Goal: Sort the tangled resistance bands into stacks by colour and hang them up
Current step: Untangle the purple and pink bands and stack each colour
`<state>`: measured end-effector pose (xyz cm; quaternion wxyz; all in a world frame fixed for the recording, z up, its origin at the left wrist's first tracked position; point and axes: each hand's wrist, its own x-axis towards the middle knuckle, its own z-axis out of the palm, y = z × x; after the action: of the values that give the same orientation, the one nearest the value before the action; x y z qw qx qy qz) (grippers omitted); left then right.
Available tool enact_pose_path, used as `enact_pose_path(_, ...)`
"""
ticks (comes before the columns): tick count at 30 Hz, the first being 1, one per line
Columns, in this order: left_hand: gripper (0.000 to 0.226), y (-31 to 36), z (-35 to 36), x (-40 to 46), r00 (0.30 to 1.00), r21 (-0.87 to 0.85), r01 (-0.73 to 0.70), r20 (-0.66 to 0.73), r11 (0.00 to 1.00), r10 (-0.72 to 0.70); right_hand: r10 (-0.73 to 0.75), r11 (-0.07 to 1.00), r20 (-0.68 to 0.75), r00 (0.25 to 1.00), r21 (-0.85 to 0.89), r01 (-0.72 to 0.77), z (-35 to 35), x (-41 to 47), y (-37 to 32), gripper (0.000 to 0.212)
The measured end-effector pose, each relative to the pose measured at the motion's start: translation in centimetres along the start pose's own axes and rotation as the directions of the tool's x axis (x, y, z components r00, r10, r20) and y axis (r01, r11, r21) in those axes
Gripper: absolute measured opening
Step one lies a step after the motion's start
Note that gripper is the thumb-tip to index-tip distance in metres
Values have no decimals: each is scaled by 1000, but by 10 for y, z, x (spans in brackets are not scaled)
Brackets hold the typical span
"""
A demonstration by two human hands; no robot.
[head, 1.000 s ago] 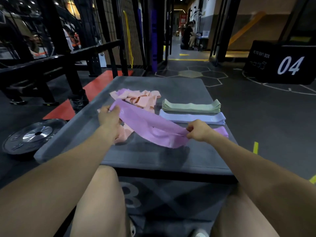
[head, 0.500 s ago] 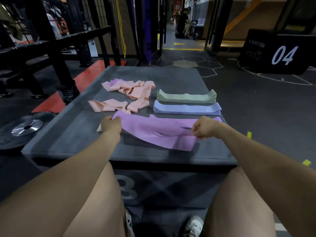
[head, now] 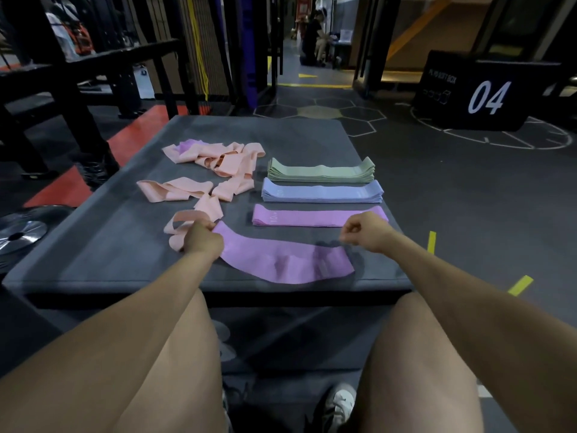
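Note:
A purple band [head: 281,260] is stretched flat near the front edge of the grey padded platform [head: 125,245]. My left hand [head: 203,240] grips its left end. At its upper right corner, my right hand [head: 365,229] is pinched shut. Just behind lies another purple band [head: 312,215], flat and alone. Further back sit a folded blue stack [head: 321,192] and a green stack [head: 321,171]. Tangled peach bands [head: 215,160] spread over the platform's left half, with a bit of purple [head: 187,145] showing at the far end. One peach band [head: 178,223] touches my left hand.
A weight plate [head: 18,232] lies on the floor to the left. A black rack [head: 78,98] stands at the back left and a black box marked 04 [head: 480,95] at the back right. A person sits far back in the corridor [head: 312,35]. My knees are below the platform's front edge.
Both hands lowered the purple band from mid-air onto the platform's front and pulled it out flat. The single purple band behind it has come into view.

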<state>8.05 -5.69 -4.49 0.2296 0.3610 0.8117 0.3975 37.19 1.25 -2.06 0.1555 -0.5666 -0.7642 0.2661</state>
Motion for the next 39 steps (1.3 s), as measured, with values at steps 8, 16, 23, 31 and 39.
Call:
enact_pose_path(8, 31, -1, 3, 0, 999, -2, -40, -12, 999, 40, -119, 991, 105, 987, -57, 125, 21, -12, -15, 19)
enact_pose_path(16, 29, 1, 0, -7, 997, -26, -67, -31, 997, 66, 40, 982, -42, 998, -184, -47, 30, -19, -5, 24)
enact_pose_path(23, 26, 3, 2, -14, 997, -26, -70, -30, 997, 69, 87, 986, -71, 994, -136, -96, 36, -20, 3, 11)
enact_pose_path(31, 13, 1, 1, -14, 996, -162, -9, -86, 987, -5, 318, 948, -308, 896, 127, -293, 9, -21, 22, 25)
enact_pose_path(39, 13, -4, 14, -6, 999, -129, 17, 44, 992, -11, 369, 929, -280, 886, 113, -351, 11, -23, 27, 24)
